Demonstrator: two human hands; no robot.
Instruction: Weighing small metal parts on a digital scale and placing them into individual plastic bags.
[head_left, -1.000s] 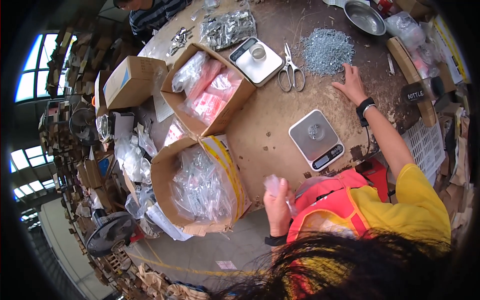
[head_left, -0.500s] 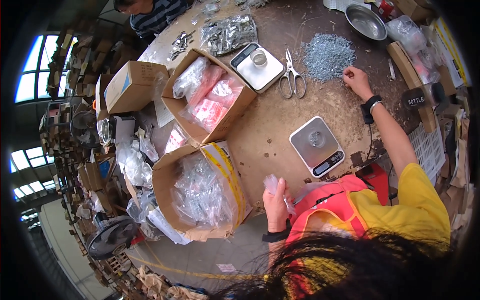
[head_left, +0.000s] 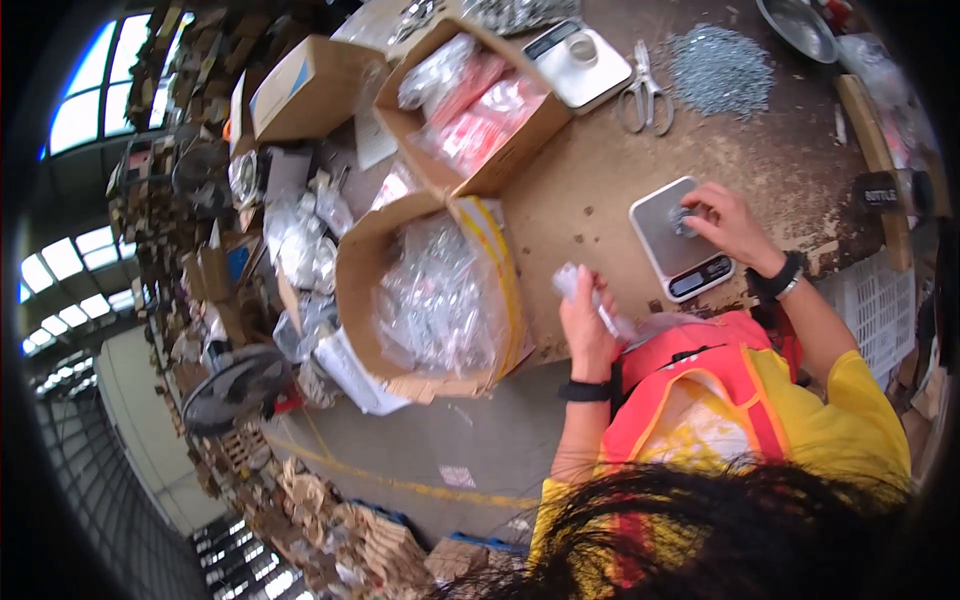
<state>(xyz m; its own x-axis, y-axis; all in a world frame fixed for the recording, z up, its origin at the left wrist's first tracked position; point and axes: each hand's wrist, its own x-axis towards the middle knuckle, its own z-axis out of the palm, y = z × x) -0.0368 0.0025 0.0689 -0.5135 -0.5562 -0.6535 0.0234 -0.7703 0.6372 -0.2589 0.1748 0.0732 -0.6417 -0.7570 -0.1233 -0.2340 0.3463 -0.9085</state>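
Observation:
My right hand [head_left: 735,226] is over a kitchen scale [head_left: 657,230] with a silver plate, its curled fingertips at a small round dish [head_left: 682,223] of little metal pieces. Whatever lies between those fingertips is hidden. Nearer my body, my left hand [head_left: 588,325] is closed around a clear plastic bag [head_left: 567,281], which sticks out past the thumb. Farther back on the table lies a heap of small grey-blue metal pieces [head_left: 720,72], perhaps screws.
Scissors [head_left: 648,95] lie beside a second white scale [head_left: 590,80]. An open carton [head_left: 525,140] holds red-and-clear bags; a nearer carton [head_left: 360,285] is full of clear packets. A metal bowl [head_left: 800,28] stands at far right, near a wooden bar [head_left: 875,150].
My right hand has come from the metal heap back to the dish on the near scale. My left hand still grips the plastic bag. The whole view has shifted.

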